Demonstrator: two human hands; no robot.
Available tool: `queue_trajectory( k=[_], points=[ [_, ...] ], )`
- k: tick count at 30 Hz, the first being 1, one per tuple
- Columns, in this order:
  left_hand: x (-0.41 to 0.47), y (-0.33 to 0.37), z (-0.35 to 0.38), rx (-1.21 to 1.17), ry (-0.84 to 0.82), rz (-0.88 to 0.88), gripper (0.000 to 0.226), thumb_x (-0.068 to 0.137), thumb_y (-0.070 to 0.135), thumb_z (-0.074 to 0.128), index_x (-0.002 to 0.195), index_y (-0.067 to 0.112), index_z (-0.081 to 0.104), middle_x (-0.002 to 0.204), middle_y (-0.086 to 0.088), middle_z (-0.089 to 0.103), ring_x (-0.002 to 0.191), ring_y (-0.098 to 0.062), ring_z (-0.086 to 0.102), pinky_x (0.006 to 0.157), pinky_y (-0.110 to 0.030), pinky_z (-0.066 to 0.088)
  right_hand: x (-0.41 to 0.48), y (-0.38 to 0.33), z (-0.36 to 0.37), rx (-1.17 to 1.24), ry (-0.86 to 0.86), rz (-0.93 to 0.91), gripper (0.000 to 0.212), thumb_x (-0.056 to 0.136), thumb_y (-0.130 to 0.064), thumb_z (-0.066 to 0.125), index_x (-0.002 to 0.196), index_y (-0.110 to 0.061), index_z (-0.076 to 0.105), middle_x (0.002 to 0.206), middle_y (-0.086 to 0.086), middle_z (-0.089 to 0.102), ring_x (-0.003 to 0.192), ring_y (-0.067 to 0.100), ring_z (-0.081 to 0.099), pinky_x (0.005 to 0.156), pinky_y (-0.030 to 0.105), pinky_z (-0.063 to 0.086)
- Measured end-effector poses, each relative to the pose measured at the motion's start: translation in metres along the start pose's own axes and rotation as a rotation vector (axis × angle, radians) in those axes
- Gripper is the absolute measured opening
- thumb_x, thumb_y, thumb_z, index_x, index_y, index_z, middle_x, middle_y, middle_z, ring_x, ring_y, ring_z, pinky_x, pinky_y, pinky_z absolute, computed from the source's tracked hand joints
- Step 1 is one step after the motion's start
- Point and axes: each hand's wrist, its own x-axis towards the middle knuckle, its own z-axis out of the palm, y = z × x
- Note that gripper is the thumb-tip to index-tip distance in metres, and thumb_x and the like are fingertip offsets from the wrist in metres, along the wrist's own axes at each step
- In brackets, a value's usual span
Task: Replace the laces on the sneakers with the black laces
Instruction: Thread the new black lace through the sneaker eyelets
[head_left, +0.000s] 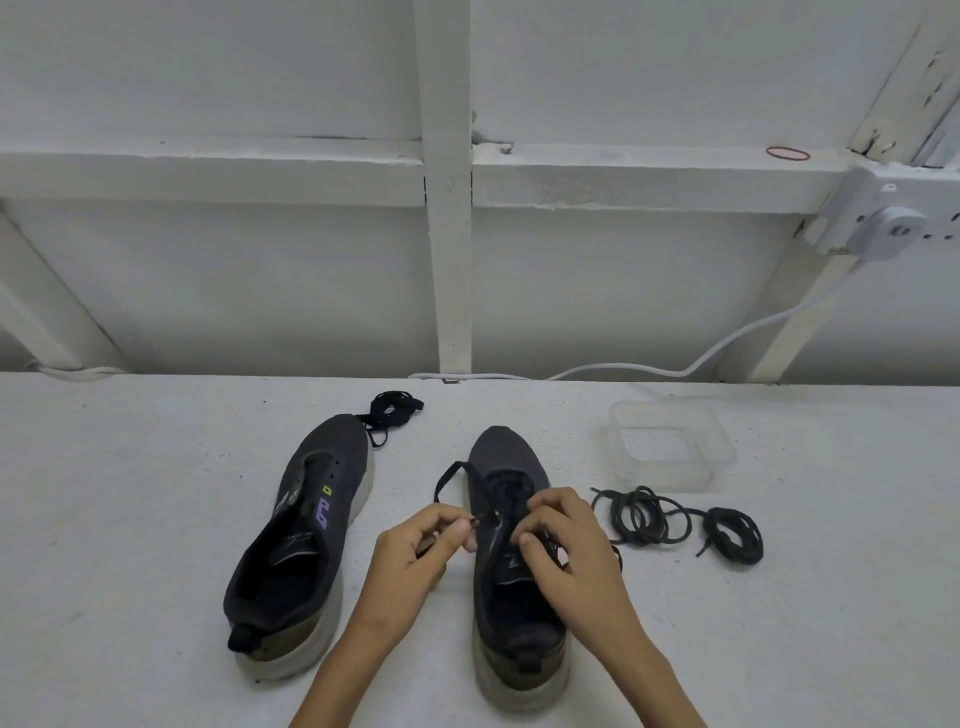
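Step in hand: threading the black lace through the right-side sneaker, which lies directly under both my hands, toe pointing away from me. My left hand pinches the lace tip between thumb and forefinger, just left of the eyelet row. My right hand has its fingers curled down onto the lacing and appears to pinch the other run of the same lace, though the exact hold is hidden under the fingers. The lower eyelets look crossed already, and a slack loop stands out beyond my left hand, so I judge this shoe about half laced. Next move: feed the pinched tip into the next free eyelet, pull the loop snug, and keep the crossings even. The second sneaker sits well left of my left hand with bare eyelets, and a bundled black lace lies at its toe, probably meant for it. Right of my right hand lie two coiled laces, likely the removed pair, and beyond them a clear plastic container. The work surface is white-painted and rough. Behind it rises a white framed wall with a white cable running up to a wall socket, and a red rubber band on the ledge.
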Motion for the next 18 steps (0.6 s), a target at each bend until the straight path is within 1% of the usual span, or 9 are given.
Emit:
queue_trajectory(
  k=[1, 3, 6, 9, 12, 14, 15, 16, 18],
  points=[
    [-0.0014, -0.0031, -0.0018, 0.025, 0.013, -0.005, 0.016, 0.093, 0.025, 0.059, 0.090, 0.033, 0.072, 0.076, -0.001, 0.068, 0.055, -0.005, 0.045, 0.053, -0.020, 0.037, 0.0001, -0.0022, 0.0006, 0.000, -0.005, 0.016, 0.016, 0.084, -0.040, 0.061, 0.071, -0.032, 0.060, 0.102, -0.020, 0.050, 0.108, 0.003, 0.049, 0.079, 0.007, 0.037],
    [-0.0041, -0.0080, -0.0042, 0.100, 0.023, -0.013, 0.018, 0.094, 0.021, 0.060, 0.095, 0.032, 0.074, 0.074, 0.002, 0.067, 0.057, -0.005, 0.049, 0.057, -0.019, 0.039, 0.0008, -0.0054, 0.0032, 0.008, -0.017, 0.056, 0.023, 0.078, -0.051, 0.068, 0.068, -0.031, 0.061, 0.099, -0.020, 0.050, 0.107, 0.001, 0.048, 0.076, 0.007, 0.036],
    [-0.0064, -0.0068, -0.0027, 0.121, 0.030, -0.036, 0.016, 0.092, 0.016, 0.063, 0.095, 0.026, 0.075, 0.071, 0.007, 0.067, 0.066, -0.003, 0.060, 0.064, -0.013, 0.043, 0.0019, -0.0046, 0.0061, 0.041, -0.035, 0.073, 0.033, 0.068, -0.064, 0.063, 0.070, -0.032, 0.066, 0.098, -0.022, 0.048, 0.106, 0.001, 0.048, 0.079, 0.011, 0.037],
    [-0.0061, -0.0025, 0.0008, 0.122, 0.036, -0.047, 0.011, 0.089, 0.016, 0.068, 0.091, 0.024, 0.075, 0.078, 0.009, 0.072, 0.075, -0.006, 0.067, 0.070, -0.011, 0.047, 0.0013, -0.0019, 0.0068, 0.123, -0.041, 0.113, 0.033, 0.066, -0.064, 0.060, 0.075, -0.033, 0.069, 0.101, -0.023, 0.049, 0.106, 0.004, 0.050, 0.081, 0.018, 0.041],
    [-0.0056, -0.0018, 0.0026, 0.140, 0.036, -0.039, 0.009, 0.087, 0.016, 0.070, 0.088, 0.023, 0.076, 0.082, 0.010, 0.073, 0.076, -0.003, 0.066, 0.071, -0.011, 0.047, 0.0003, -0.0013, 0.0080, 0.131, -0.066, 0.123, 0.025, 0.069, -0.057, 0.062, 0.075, -0.034, 0.069, 0.103, -0.025, 0.049, 0.106, 0.002, 0.049, 0.082, 0.018, 0.041],
    [-0.0048, -0.0014, 0.0030, 0.144, 0.048, -0.043, 0.010, 0.087, 0.015, 0.071, 0.086, 0.023, 0.076, 0.081, 0.010, 0.074, 0.079, -0.005, 0.068, 0.072, -0.012, 0.049, 0.0012, 0.0007, 0.0099, 0.105, -0.084, 0.134, 0.008, 0.078, -0.041, 0.068, 0.077, -0.033, 0.069, 0.104, -0.027, 0.048, 0.107, -0.001, 0.046, 0.081, 0.014, 0.038],
    [-0.0042, -0.0012, 0.0032, 0.146, 0.056, -0.046, 0.010, 0.086, 0.015, 0.072, 0.085, 0.024, 0.076, 0.080, 0.009, 0.074, 0.078, -0.005, 0.068, 0.072, -0.014, 0.050, 0.0017, 0.0008, 0.0100, 0.099, -0.095, 0.138, 0.006, 0.082, -0.032, 0.071, 0.077, -0.034, 0.068, 0.104, -0.027, 0.049, 0.107, -0.003, 0.045, 0.081, 0.012, 0.037],
    [-0.0038, -0.0007, 0.0034, 0.152, 0.063, -0.048, 0.010, 0.085, 0.015, 0.073, 0.084, 0.024, 0.076, 0.078, 0.009, 0.073, 0.073, -0.005, 0.066, 0.070, -0.015, 0.050, 0.0015, 0.0018, 0.0103, 0.091, -0.104, 0.138, 0.014, 0.084, -0.026, 0.072, 0.077, -0.036, 0.067, 0.103, -0.028, 0.049, 0.107, -0.004, 0.044, 0.082, 0.011, 0.036],
    [-0.0032, 0.0006, 0.0040, 0.169, 0.064, -0.039, 0.011, 0.084, 0.015, 0.074, 0.082, 0.025, 0.076, 0.072, 0.007, 0.071, 0.063, -0.002, 0.058, 0.064, -0.015, 0.047, 0.0017, 0.0029, 0.0099, 0.096, -0.113, 0.150, 0.017, 0.085, -0.021, 0.072, 0.078, -0.036, 0.067, 0.102, -0.027, 0.050, 0.108, -0.004, 0.044, 0.083, 0.012, 0.036]
  ],
)
